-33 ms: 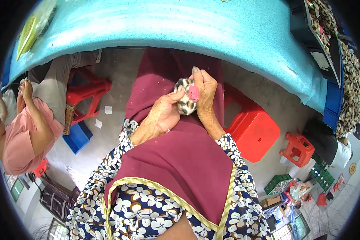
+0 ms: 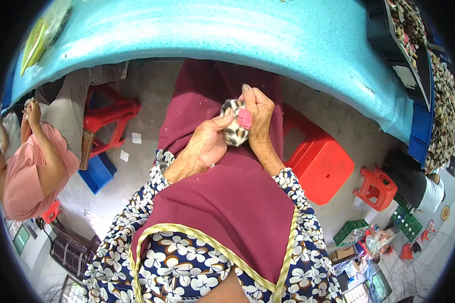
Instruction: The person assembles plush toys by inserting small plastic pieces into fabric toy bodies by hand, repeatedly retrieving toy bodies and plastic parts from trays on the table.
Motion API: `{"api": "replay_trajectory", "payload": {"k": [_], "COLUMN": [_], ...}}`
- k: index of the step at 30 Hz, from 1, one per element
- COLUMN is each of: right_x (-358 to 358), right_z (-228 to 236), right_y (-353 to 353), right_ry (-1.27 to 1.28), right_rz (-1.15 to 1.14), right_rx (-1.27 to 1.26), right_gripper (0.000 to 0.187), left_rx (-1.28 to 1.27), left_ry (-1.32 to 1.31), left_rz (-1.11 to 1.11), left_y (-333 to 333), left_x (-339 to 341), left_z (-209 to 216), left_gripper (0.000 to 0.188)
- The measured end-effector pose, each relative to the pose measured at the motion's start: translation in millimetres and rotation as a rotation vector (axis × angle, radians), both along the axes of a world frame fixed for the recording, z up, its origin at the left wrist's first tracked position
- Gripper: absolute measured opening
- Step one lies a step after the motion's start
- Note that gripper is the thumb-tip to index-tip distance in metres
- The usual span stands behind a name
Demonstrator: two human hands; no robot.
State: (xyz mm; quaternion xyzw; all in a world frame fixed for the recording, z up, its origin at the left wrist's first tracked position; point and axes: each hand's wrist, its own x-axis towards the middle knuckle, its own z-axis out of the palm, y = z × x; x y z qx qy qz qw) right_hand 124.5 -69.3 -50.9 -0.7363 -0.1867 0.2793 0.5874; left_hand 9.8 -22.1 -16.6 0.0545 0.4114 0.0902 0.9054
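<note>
Over my lap, a small furry plush piece (image 2: 235, 137), white with black and tan spots, is pinched by my left hand (image 2: 207, 144), its thumb pressed on the near side. A pink patch (image 2: 244, 118) shows on the plush piece, facing my right hand (image 2: 261, 113). That hand is closed against the piece's right side, thumb raised and fingers curled together. Whatever its fingertips hold, if anything, is too small or hidden to see. Both hands rest above a maroon apron (image 2: 222, 197).
A turquoise table (image 2: 227, 35) curves across the front. Crates heaped with spotted plush pieces (image 2: 442, 116) stand at the right. Red stools (image 2: 321, 164) flank me. At left, a person in a pink shirt (image 2: 40, 166) sits near a blue bin (image 2: 98, 174).
</note>
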Motion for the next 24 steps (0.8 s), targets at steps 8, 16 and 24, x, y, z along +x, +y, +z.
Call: {"api": "replay_trajectory", "payload": {"k": [8,16,24], "right_x": [0.3,-2.9,-8.4], "right_z": [-15.4,-1.1,-1.2], "right_y": [13.5,1.8,-1.1], "right_ry": [-0.130,0.289,0.431], "right_rz": [0.098,-0.005,-0.010], "right_rx": [-0.047,0.032,-0.013], "right_gripper": [0.032,0.032,0.030], "left_rx": [0.121,0.191,0.333], "left_ry": [0.020,0.022,0.002], "left_rz": [-0.012,0.008,-0.141], "left_y": [-2.5,6.2,7.2], "left_x": [2.6,2.9,5.2], "left_z": [4.7,11.0,8.1], "left_gripper": [0.027,0.027,0.031]}}
